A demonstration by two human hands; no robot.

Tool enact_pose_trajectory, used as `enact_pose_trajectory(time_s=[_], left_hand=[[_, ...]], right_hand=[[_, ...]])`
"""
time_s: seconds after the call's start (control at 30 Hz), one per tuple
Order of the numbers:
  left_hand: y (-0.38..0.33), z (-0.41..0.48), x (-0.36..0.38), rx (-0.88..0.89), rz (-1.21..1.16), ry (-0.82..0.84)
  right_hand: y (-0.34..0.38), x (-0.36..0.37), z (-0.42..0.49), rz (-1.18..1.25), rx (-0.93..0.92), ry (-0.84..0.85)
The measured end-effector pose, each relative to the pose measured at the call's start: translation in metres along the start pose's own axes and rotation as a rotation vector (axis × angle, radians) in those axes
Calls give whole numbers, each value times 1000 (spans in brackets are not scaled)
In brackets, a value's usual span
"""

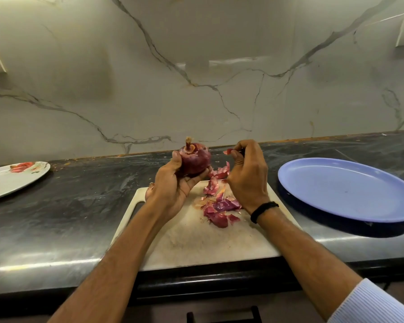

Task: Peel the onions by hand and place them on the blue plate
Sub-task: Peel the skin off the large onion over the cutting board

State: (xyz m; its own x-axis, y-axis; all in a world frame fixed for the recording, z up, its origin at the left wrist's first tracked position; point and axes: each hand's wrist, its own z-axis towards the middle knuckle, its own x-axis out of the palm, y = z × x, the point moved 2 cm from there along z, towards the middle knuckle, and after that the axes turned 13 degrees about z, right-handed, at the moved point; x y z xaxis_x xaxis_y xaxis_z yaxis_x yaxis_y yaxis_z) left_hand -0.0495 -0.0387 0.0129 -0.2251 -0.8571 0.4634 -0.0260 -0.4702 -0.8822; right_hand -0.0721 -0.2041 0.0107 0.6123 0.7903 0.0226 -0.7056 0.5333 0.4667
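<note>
Holding the onion up over the far edge of the cutting board, stalk end up. Cupped in the left hand, thumb and fingers curled round its lower half. Showing a collar of dry skin round the stalk and glossy purple lower down: partly peeled, judging by that.

Just beside it to the right, pinching a small scrap of skin between thumb and fingertips of the right hand, remaining fingers curled in. Clear of the onion, not touching it. Black band round that wrist.

Below the hands, scattered over the right half of the board: a heap of purple peelings, some flat, some curled.

Further out on the worktop, just off the board's right edge: the blue plate, nothing on it at all. So no onion delivered yet. Away near the worktop's left edge, a white plate with red on it; pattern or scraps, cannot tell.

Reading the progress: well into the peeling of this one onion, none finished. Left to do, by the look of things: drop the scrap, strip the skin round the stalk, then carry the onion right and set it on the blue plate. No other onions in sight.
</note>
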Motion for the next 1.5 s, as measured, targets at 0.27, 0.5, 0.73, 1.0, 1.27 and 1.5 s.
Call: enact_pose_trajectory(time_s=[0.27, 0.5, 0.73, 1.0, 1.27, 1.5], left_hand=[[2, -3, 1, 172, 464, 2], [0, -9, 2, 317, 568, 41], [-1, -13, 4, 438, 795, 73], [9, -6, 6, 535, 1052, 82], [4, -1, 9, 288, 701, -36], [1, -5, 5, 97, 588, -46]], right_hand=[[-1, 6, -2, -6, -64, 148], [-3, 11, -7, -12, -81, 303], [-2, 13, -7, 0, 6, 332], [-1, 11, -7, 174, 416, 415], [18, 18, -10, 133, 58, 316], [24, 17, -7, 21, -353, 345]])
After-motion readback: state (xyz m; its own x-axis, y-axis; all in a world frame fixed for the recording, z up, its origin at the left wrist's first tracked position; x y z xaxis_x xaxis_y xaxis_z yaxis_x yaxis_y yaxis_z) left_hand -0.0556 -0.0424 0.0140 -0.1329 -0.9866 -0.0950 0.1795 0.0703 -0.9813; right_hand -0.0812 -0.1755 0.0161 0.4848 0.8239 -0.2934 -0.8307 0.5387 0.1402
